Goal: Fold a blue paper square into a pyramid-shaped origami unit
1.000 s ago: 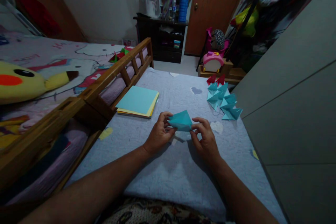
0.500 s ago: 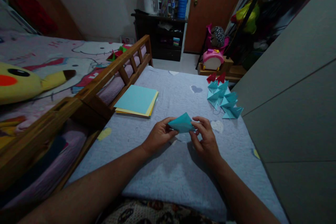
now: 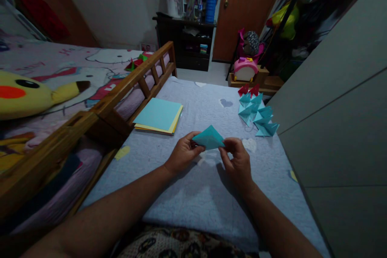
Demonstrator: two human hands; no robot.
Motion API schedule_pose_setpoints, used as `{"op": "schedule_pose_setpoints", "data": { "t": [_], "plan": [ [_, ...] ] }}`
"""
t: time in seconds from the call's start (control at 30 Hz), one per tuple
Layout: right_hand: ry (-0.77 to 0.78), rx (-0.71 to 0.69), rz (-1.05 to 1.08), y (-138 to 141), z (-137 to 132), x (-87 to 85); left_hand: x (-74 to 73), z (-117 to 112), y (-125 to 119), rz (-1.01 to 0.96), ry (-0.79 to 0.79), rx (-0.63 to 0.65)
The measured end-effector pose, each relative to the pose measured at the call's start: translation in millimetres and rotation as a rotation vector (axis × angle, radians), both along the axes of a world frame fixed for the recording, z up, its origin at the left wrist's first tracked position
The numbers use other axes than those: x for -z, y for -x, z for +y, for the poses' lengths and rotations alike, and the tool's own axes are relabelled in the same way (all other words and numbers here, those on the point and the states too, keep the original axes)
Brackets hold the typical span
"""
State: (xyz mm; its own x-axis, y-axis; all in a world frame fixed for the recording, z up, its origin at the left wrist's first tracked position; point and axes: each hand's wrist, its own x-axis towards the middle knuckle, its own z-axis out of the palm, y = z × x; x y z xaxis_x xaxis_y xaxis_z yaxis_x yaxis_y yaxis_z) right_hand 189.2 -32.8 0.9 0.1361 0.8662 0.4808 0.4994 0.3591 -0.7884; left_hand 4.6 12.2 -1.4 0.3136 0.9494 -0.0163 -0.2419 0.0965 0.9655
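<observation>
Between my hands is a folded piece of teal origami paper [image 3: 209,138], a flat shape with its peak pointing away from me. My left hand [image 3: 185,152] pinches its left corner, thumb in front and fingers behind. At the right corner, my right hand [image 3: 237,159] grips it between thumb and index finger. The paper is held up just above the bedspread [image 3: 187,205]. Left of it lies a stack of square paper [image 3: 159,113], light blue on top with yellow sheets beneath. Several folded blue paper pieces [image 3: 256,115] stand to the right, with red folded pieces [image 3: 248,89] behind them.
A wooden bed rail [image 3: 133,80] runs along the left, with a yellow plush toy [image 3: 27,94] on the bed beyond it. A pale cabinet [image 3: 341,129] borders the right side. At the back stand a dark shelf unit [image 3: 184,44] and a pink toy case [image 3: 245,69].
My right fingers have closed onto the right corner, where they were spread more loosely before. The folded paper has turned so its peak points straighter away from me.
</observation>
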Motion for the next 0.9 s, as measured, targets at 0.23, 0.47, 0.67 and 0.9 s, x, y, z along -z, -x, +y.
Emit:
{"op": "schedule_pose_setpoints", "data": {
  "t": [0.23,0.47,0.67,0.9],
  "plan": [
    [-0.015,-0.139,0.002,-2,0,-0.8,-2.2,-1,0,-0.015,0.027,0.023],
    [-0.001,-0.191,0.008,-2,-2,-4.7,-0.8,-3,6,0.080,0.038,0.042],
    [-0.006,-0.200,0.059,-1,-3,-11.3,-5.5,-7,6,0.037,0.052,0.059],
    [0.048,-0.297,0.162,-3,-10,-14.3,-8.2,-9,3,-0.020,0.062,0.091]
  ]
}}
